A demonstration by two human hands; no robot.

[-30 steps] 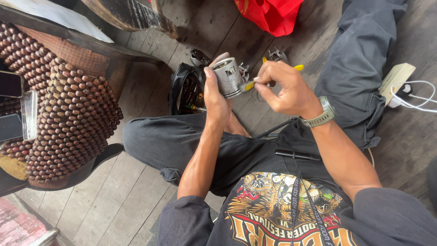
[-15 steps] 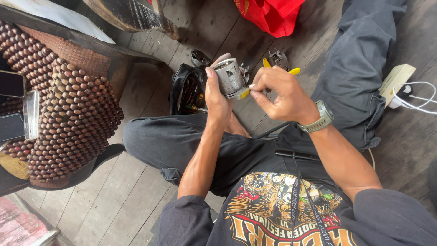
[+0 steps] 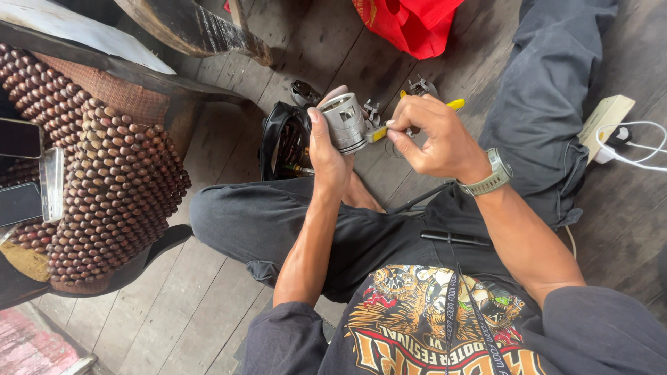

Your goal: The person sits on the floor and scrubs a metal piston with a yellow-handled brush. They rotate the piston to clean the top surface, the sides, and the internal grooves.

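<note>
Fingers [image 3: 328, 97] of the left hand [image 3: 326, 149] are wrapped around a short grey metal cylinder [image 3: 345, 123], a piston-like part with an open top, held above the crossed legs. Thumb and fingers of the right hand [image 3: 434, 135] are pinched together on a yellow-handled tool [image 3: 379, 133], whose tip is pressed against the side of the cylinder; the far yellow end [image 3: 455, 104] is seen beyond the knuckles. A grey wristwatch [image 3: 490, 175] is worn on the right wrist. A black open bag [image 3: 281, 142] is seen on the wooden plank floor [image 3: 208, 326] just beyond the left hand. A red bag [image 3: 410, 24] lies farther off, a wooden-bead seat cover [image 3: 104, 173] at the left, and a white power adapter with cable [image 3: 611, 125] at the right.
</note>
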